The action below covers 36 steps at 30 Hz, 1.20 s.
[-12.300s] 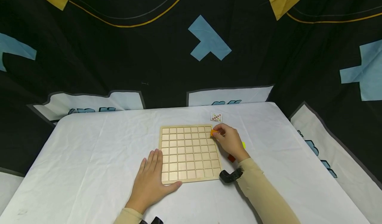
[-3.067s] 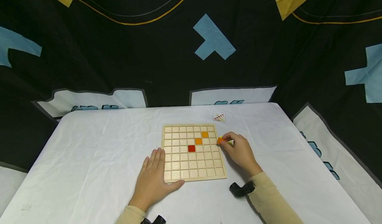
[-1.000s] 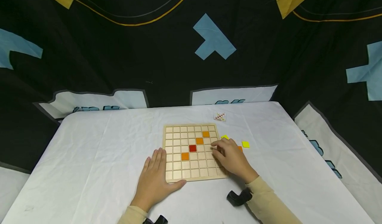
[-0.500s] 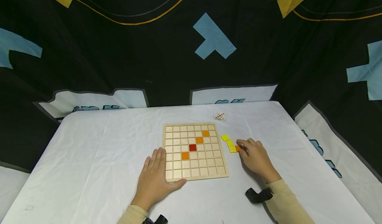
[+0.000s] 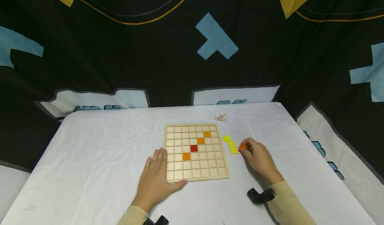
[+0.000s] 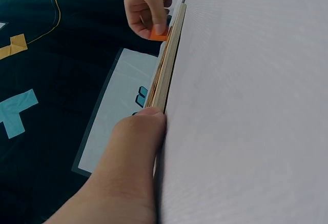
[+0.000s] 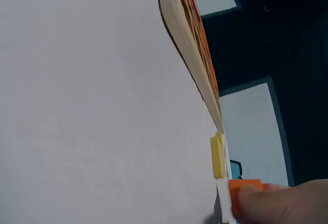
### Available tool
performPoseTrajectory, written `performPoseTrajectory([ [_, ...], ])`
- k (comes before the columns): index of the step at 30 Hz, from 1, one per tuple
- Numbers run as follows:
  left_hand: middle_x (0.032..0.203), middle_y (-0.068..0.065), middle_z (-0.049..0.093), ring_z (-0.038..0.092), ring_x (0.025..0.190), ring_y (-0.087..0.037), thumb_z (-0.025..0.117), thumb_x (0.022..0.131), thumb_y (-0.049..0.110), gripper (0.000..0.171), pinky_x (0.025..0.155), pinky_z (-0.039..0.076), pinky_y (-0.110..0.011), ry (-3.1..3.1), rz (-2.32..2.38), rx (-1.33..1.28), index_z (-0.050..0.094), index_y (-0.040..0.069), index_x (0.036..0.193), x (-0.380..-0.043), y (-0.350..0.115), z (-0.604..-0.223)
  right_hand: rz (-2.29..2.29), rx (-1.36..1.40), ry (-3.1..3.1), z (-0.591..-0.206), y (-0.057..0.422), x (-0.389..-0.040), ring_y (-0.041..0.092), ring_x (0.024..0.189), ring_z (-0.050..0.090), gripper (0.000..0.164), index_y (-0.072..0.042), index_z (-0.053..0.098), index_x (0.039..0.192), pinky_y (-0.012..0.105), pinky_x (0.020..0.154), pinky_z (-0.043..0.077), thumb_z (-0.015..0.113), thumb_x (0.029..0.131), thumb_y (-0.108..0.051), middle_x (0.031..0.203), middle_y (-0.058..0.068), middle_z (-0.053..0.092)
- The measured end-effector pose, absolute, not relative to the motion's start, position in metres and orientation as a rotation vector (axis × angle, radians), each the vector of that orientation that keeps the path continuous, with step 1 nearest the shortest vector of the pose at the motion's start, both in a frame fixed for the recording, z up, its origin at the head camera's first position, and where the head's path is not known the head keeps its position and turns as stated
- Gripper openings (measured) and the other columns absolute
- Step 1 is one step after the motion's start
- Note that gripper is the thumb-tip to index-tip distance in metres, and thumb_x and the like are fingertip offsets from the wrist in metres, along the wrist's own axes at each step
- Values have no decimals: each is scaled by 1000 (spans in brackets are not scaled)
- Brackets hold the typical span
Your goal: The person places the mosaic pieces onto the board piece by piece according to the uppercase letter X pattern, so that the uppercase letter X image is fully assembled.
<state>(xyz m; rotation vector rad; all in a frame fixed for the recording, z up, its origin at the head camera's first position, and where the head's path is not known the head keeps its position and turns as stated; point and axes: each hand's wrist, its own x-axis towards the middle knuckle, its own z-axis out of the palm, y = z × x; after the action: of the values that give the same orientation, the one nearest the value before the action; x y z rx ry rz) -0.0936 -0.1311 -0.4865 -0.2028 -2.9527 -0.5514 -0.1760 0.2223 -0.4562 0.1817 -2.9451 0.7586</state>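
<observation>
A square wooden grid board lies on the white table. Set in its cells are a red tile and three orange tiles, one of them the lower-left orange tile, along a diagonal. My left hand rests with straight fingers along the board's left edge, its thumb at the near edge. To the right of the board, my right hand pinches an orange tile between thumb and fingers, seen also in the right wrist view as an orange square. Three yellow tiles lie just left of that hand.
A small printed pattern card lies beyond the board's far right corner. The white cloth stretches out to both sides. Black curtains with blue and yellow shapes hang behind and beside the table.
Red and orange tiles have come onto the board since the oldest frame. My right hand has moved from the board to the right and lifted an orange tile. The left hand stays put.
</observation>
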Motion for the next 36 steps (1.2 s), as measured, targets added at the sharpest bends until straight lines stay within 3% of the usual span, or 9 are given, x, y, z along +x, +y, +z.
performPoseTrajectory([
  [4,164,-18,23,20,154,-32,55,69,89,131,124,17,-51,-2954,-549,-202,22,-4,155,-94,-131,-486,869,207,-2899,-453,211,-177,14,66,50,20,-13,65,111,24,58,42,70,93,-20,99,5,71],
  [8,164,-17,22,20,154,-32,55,69,90,131,124,17,-51,-2957,-554,-203,22,-3,155,-94,-131,-487,985,295,-2867,-454,191,-177,10,61,50,16,-17,66,108,22,54,41,70,93,-22,93,-1,71],
  [12,164,-17,22,20,154,-32,55,69,90,131,124,17,-51,-2958,-564,-202,22,-3,155,-94,-132,-487,1070,399,-2849,-456,165,-175,8,63,53,13,-18,67,105,22,59,45,71,92,-20,86,-7,68],
  [19,163,-18,24,20,154,-32,55,69,90,131,124,18,-52,-2952,-559,-202,23,-4,155,-94,-132,-486,1114,516,-2831,-457,121,-170,5,83,54,13,-22,70,100,24,75,48,76,88,-23,88,-15,68],
  [26,163,-18,23,20,154,-32,53,70,90,130,124,17,-51,-2951,-550,-211,23,-3,155,-93,-131,-486,1151,649,-2780,-463,91,-161,7,77,46,12,-23,71,97,21,67,41,76,88,-27,84,-15,66],
  [36,163,-19,26,21,153,-33,54,72,89,128,124,17,-51,-2942,-534,-228,25,-4,154,-94,-131,-485,1266,752,-2727,-472,65,-150,6,76,44,14,-24,73,101,18,64,41,76,88,-28,88,-14,67],
])
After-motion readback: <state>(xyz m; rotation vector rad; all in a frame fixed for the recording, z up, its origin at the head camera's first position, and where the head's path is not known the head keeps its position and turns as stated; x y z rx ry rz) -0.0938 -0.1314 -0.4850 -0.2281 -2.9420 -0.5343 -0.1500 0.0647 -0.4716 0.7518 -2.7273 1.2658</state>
